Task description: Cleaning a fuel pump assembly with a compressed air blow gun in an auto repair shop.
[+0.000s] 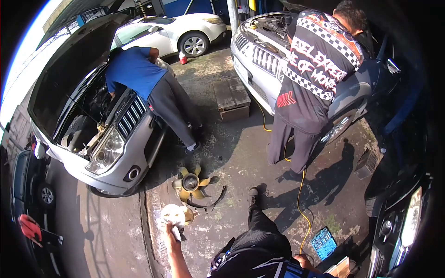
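Observation:
My left hand (171, 238) reaches forward over the ground, its fingers closed on a round white object (172, 215). Glare washes out that object, so its kind cannot be told. A tan, rounded piece (187, 216) shows just beside it; whether the two are joined is unclear. Ahead on the concrete lies a tan engine cooling fan (190, 183) with a dark hub, and a curved black strip (215, 199) rests by its blades. My right hand (303, 262) is low beside my leg, its fingers mostly hidden.
A silver car (111, 157) with raised hood stands left, a person in blue (139, 74) leaning into it. Another person (315, 74) bends over a second car (259, 60). A yellow hose (303, 204), blue tool case (323, 243) and wooden box (232, 99) are on the ground.

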The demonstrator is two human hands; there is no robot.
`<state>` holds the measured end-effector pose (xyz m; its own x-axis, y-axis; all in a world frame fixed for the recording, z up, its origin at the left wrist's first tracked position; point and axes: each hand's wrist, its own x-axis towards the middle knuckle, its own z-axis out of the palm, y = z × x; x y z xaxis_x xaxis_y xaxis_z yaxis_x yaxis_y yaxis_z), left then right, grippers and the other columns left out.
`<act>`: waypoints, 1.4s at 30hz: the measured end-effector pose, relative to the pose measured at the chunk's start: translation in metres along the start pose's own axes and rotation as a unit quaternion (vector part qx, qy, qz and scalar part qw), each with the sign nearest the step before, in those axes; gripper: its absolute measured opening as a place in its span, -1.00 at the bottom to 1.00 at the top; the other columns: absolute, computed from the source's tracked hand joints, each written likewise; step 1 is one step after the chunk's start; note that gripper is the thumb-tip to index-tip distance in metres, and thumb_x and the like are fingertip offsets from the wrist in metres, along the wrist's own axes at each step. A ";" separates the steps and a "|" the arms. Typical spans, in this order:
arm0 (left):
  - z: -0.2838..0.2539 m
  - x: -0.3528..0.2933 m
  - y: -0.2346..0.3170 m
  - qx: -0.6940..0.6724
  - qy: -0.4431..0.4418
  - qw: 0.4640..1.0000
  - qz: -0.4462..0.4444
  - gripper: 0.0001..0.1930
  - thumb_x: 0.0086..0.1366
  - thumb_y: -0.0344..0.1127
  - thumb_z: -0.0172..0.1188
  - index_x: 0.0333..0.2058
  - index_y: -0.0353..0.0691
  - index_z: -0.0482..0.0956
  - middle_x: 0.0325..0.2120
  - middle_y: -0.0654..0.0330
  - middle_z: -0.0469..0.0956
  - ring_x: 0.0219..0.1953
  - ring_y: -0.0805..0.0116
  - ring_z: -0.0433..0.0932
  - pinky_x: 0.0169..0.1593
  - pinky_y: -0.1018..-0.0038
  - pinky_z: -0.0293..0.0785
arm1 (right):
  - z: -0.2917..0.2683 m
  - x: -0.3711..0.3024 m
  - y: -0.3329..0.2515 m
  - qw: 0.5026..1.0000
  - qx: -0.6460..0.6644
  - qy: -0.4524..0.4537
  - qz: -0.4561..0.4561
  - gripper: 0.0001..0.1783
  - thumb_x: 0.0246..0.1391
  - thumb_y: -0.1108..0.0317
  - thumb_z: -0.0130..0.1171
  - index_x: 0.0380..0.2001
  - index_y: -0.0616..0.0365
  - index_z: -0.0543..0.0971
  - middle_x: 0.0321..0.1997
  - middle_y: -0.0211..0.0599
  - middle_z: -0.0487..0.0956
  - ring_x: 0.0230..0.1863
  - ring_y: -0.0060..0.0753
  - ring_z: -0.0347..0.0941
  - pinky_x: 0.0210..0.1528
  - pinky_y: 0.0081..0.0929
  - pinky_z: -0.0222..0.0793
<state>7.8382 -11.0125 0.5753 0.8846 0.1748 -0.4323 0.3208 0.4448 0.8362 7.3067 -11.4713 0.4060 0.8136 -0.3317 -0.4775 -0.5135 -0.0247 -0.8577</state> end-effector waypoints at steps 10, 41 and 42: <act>0.361 0.208 0.039 -0.064 0.019 0.998 -0.003 -0.59 0.23 -0.32 0.33 0.04 -0.30 0.52 -0.19 0.17 0.61 -0.21 0.37 0.61 -0.17 0.43 0.60 | -0.121 0.585 -0.295 0.969 0.123 0.050 0.208 -0.65 0.38 0.06 0.08 -0.05 0.13 0.51 -0.32 -0.18 0.66 -0.45 -0.36 0.58 -0.44 -0.42 0.51; 1.002 0.918 0.181 -0.039 -0.057 0.997 0.048 -0.61 0.37 -0.22 0.17 0.06 -0.35 0.49 -0.17 0.06 0.64 -0.26 0.19 0.70 -0.32 0.30 0.71 | -0.162 1.322 -0.859 0.993 0.090 -0.064 0.031 -0.61 0.46 0.06 0.02 0.02 0.15 0.56 -0.16 -0.32 0.66 -0.19 -0.53 0.59 -0.13 -0.53 0.49; 1.021 0.929 0.191 -0.064 -0.057 0.996 0.031 -0.61 0.33 -0.30 0.19 0.07 -0.37 0.47 -0.14 0.04 0.63 -0.23 0.14 0.70 -0.27 0.25 0.74 | -0.164 1.339 -0.885 0.994 0.078 -0.070 0.041 -0.60 0.46 0.04 0.01 0.04 0.13 0.56 -0.14 -0.33 0.66 -0.17 -0.53 0.59 -0.13 -0.53 0.49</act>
<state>9.0667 -11.6616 0.6778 0.9365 0.1076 -0.3337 0.2251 0.5452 0.8075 8.8060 -12.0484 0.5566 0.8062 -0.1913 -0.5599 -0.5403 0.1477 -0.8284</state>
